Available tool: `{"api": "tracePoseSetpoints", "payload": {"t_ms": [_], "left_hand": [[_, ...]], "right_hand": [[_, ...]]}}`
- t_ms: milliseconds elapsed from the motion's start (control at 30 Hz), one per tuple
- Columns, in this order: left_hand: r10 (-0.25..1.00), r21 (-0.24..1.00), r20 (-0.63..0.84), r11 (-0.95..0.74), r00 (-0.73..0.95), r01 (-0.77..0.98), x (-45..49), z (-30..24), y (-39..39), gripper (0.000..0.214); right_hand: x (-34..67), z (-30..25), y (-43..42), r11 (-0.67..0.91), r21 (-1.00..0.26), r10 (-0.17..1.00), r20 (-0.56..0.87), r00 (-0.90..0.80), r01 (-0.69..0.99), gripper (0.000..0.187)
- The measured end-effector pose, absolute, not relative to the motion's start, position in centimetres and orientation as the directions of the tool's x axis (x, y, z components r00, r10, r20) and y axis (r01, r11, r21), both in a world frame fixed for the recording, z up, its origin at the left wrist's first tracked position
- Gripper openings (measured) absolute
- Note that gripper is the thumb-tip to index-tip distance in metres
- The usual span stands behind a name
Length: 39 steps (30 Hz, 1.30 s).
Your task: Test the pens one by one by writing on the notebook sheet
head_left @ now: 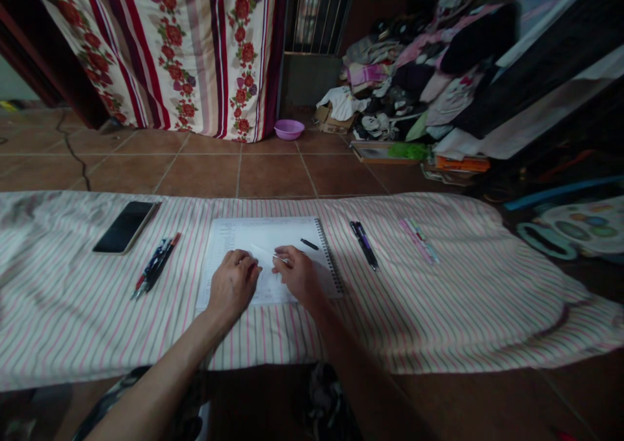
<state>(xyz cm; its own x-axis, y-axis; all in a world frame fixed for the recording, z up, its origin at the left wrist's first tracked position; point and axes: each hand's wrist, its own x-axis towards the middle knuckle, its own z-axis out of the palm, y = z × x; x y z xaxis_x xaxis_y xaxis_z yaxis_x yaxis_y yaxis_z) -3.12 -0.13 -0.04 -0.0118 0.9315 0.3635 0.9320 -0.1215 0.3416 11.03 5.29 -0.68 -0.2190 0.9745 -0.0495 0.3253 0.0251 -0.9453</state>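
Over the open spiral notebook (297,226) both of my hands are close together. My right hand (298,273) pinches a thin, pale, stick-like piece (266,251) whose kind is too small to tell. Just to its left, my left hand (234,278) rests on the page with its fingers curled together; whatever lies in them is hidden. A short black piece, like a pen cap (309,244), lies on the page to the right of my hands, near the spiral binding.
Left of the notebook lie several pens (155,265) and a phone (125,226). To the right are dark pens (364,245) and pink and pale pens (419,241). All sit on a striped cloth (439,317). Beyond it are a purple basin (289,129) and piled clothes (409,71).
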Motion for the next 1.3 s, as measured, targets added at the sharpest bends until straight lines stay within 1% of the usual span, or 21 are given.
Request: {"api": "tracePoseSetpoints", "payload": {"t_ms": [133,333,600,900,1100,1300], "left_hand": [[0.938,0.343,0.346,-0.110,-0.017,0.933,-3.03,0.18,-0.15,0.014],[0.934,0.340,0.357,-0.113,-0.017,0.934,-3.01,0.26,-0.18,0.012],[0.934,0.354,0.357,-0.114,-0.021,0.928,-3.08,0.02,-0.13,0.013],[0.930,0.353,0.368,-0.121,-0.019,0.928,-3.12,-0.03,-0.10,0.015],[0.942,0.359,0.336,-0.103,-0.026,0.928,-3.06,0.16,-0.14,0.016],[0.940,0.344,0.342,-0.099,-0.026,0.934,-3.09,0.06,-0.16,0.016]], "right_hand": [[11.05,-0.57,5.09,0.141,-0.878,0.973,0.037,-0.230,0.458,0.014],[11.15,-0.57,4.92,0.326,-0.719,0.939,0.169,-0.301,0.614,0.018],[11.20,-0.60,4.89,0.415,-0.629,0.908,0.238,-0.346,0.657,0.021],[11.26,-0.69,4.89,0.439,-0.597,0.897,0.252,-0.363,0.671,0.021],[11.42,-0.76,4.91,0.451,-0.580,0.892,0.270,-0.363,0.678,0.020],[11.51,-0.93,5.32,0.462,-0.612,0.886,0.338,-0.317,0.642,0.018]]}}
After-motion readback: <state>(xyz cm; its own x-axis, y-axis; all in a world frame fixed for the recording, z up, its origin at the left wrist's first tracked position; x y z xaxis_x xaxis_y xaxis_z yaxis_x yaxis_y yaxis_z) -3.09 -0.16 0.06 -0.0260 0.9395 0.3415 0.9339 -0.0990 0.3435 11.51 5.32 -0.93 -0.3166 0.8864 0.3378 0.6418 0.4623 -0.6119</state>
